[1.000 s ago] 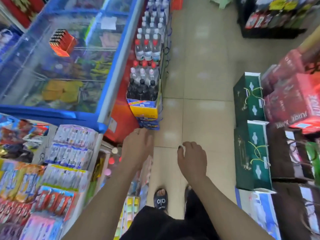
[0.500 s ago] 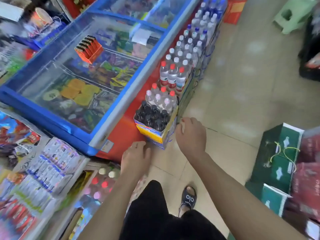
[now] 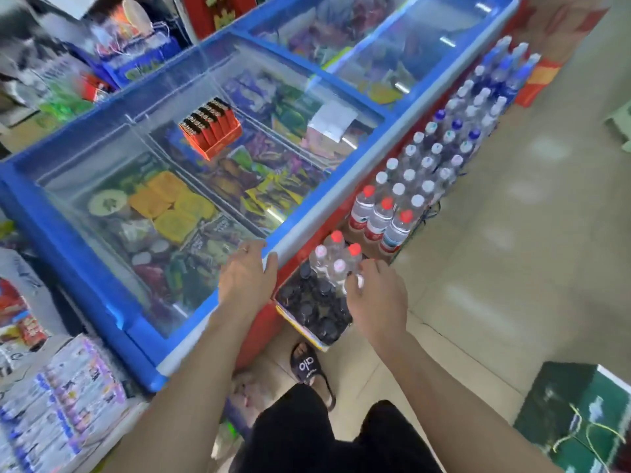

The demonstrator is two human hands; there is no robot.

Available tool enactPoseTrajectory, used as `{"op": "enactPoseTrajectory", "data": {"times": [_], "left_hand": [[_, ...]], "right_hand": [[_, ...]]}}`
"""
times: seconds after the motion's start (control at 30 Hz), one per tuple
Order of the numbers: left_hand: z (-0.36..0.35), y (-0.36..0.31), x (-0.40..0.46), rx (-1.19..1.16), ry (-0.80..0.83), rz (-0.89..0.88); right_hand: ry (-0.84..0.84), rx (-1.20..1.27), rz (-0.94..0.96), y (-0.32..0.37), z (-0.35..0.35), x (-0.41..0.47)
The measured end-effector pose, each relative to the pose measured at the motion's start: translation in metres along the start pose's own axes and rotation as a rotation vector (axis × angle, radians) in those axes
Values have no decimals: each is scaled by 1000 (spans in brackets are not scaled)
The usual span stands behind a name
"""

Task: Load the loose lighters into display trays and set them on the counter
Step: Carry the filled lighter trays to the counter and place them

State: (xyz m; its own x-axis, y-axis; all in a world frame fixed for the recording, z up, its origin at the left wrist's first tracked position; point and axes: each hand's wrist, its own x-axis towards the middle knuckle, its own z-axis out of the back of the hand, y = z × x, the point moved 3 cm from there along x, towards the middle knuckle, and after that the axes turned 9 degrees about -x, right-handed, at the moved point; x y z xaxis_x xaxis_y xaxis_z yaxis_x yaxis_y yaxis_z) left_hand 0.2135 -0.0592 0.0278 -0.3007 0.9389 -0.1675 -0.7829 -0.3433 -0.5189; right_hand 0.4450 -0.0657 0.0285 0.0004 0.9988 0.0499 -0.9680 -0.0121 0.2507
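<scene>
Tray [image 3: 211,128] of lighters on freezer lid [image 3: 191,186], well apart from both hands. Left hand [image 3: 246,275] relaxed, over freezer edge; right hand [image 3: 377,295] loosely curled, empty, above bottles [image 3: 336,264]. Tiled floor [image 3: 512,233] at right.

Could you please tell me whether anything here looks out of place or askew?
Yes: the orange lighter tray sits alone on the freezer's glass lid, skewed to its edges, above ice cream rather than on a counter. A white paper also lies loose on the glass.
</scene>
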Motion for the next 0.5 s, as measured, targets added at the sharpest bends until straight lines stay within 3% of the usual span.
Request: {"op": "enactPoseTrajectory", "data": {"times": [0.27,0.5], "left_hand": [[42,24,120,-76,-60,139],[43,39,161,-103,-138,304]], "right_hand": [[32,24,147,62,-17,132],[104,51,403,126,-58,244]]}}
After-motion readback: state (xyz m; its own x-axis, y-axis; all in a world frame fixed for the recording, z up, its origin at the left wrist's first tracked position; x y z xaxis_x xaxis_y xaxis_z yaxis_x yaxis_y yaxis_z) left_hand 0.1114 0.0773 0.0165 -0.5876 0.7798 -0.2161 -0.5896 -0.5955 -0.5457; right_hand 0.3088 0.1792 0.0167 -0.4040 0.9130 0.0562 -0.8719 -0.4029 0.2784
